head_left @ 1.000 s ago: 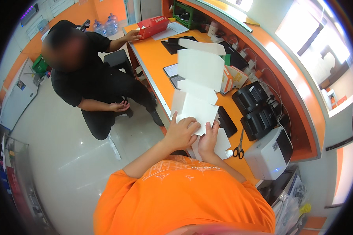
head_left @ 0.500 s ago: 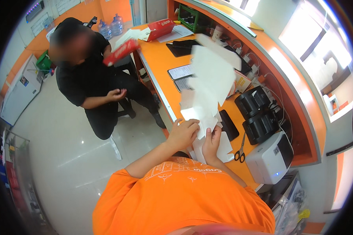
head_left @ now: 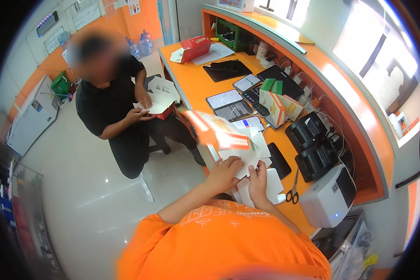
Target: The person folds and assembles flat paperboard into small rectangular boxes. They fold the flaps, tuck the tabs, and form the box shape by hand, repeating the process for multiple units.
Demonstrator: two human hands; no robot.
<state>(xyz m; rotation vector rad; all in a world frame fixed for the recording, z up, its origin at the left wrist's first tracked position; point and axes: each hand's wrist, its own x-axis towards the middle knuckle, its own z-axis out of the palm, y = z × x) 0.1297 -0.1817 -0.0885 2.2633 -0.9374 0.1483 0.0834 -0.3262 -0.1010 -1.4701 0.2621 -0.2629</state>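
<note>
A white cardboard carton with orange print (head_left: pixel 224 133), partly unfolded and smeared by motion, is held up over the counter's front edge. My left hand (head_left: pixel 225 173) grips its near end, fingers bent round the flap. At that same end my right hand (head_left: pixel 258 182) pinches the card between thumb and fingers. White card pieces (head_left: pixel 274 182) lie on the counter just right of my right hand. A green, orange and white carton (head_left: pixel 280 105) stands farther back on the counter.
On the orange counter (head_left: pixel 186 81) are several phones (head_left: pixel 224 99), a black tablet (head_left: pixel 226 70), scissors (head_left: pixel 292 192), black devices (head_left: pixel 308 126) and a white printer (head_left: pixel 326 198). A red box (head_left: pixel 195 49) sits at the far end. A seated co-worker (head_left: pixel 112 107) holds another red carton (head_left: pixel 162 112).
The carton in my hands has swung left and turned, so its orange printed side shows. The co-worker has lowered the red carton and opened its flaps with both hands.
</note>
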